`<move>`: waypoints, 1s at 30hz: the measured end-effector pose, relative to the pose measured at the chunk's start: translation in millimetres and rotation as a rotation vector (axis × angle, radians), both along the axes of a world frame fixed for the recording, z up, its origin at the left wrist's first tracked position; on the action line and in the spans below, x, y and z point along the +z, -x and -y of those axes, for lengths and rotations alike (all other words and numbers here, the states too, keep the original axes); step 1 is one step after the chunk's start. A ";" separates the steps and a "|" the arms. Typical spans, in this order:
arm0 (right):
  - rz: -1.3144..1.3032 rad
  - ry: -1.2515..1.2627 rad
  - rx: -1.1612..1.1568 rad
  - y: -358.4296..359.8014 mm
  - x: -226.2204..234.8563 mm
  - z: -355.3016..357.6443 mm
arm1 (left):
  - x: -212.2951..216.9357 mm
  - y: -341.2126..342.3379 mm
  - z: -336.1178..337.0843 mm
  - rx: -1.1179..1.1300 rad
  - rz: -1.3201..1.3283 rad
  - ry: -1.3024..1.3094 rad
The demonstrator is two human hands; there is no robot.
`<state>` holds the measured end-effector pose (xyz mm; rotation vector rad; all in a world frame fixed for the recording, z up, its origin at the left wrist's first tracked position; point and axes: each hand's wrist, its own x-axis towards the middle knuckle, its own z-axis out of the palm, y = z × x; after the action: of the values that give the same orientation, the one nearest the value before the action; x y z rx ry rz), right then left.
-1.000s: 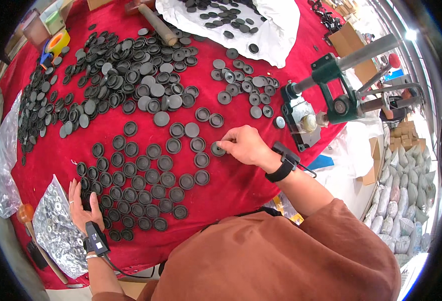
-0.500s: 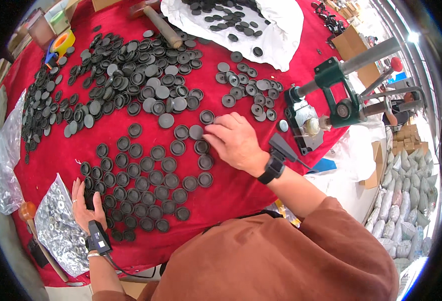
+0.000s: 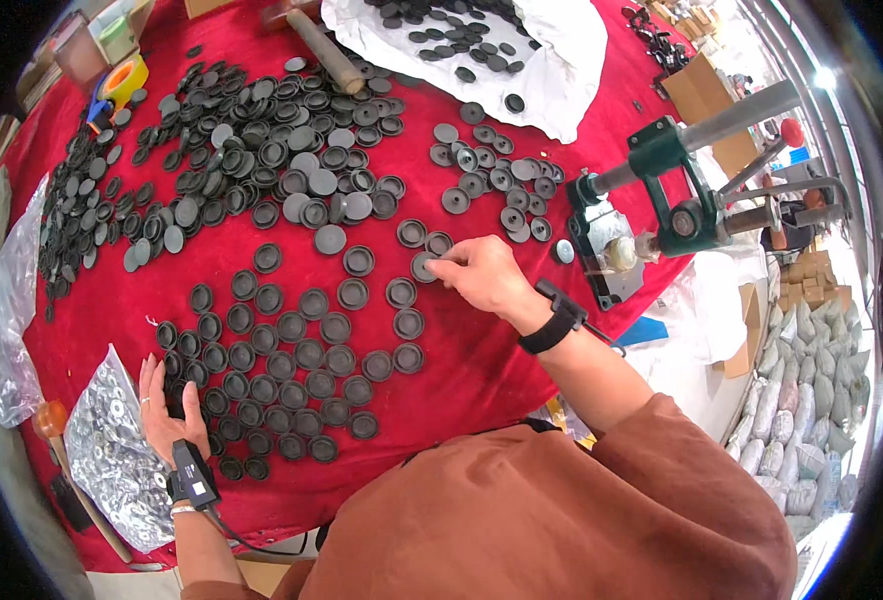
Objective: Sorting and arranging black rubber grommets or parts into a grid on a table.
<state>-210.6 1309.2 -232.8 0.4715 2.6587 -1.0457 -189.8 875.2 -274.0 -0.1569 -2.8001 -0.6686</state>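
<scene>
right fingers pinching grey disc, left hand perhaps touching caps

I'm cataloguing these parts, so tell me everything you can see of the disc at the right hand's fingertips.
The disc is round and dark grey, with a smooth-looking face turned up; it looks like matt plastic or rubber. The right hand pinches its right edge, covering part. It is over the red cloth, near cup-shaped pieces; whether it is lifted or touches any of them is unclear. Its underside is hidden.
</scene>
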 end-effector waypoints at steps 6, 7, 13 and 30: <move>-0.248 -0.394 -0.165 -13.7 30.6 -37.3 | 0.3 -2.0 -1.0 -0.002 0.003 -0.008; -0.248 -0.394 -0.165 -13.4 28.5 -36.9 | 0.1 -1.7 -0.2 -0.002 0.003 -0.008; -0.619 -0.346 0.592 -5.1 2.9 16.5 | -0.6 -0.8 1.7 -0.009 0.006 0.016; -0.488 -0.434 0.756 -60.9 -9.7 65.9 | 4.4 -0.3 -2.3 0.003 -0.018 -0.031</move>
<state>-149.7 1243.4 -242.5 -0.7797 3.0397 -0.3740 -189.5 877.5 -269.6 -0.1517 -2.7710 -0.7058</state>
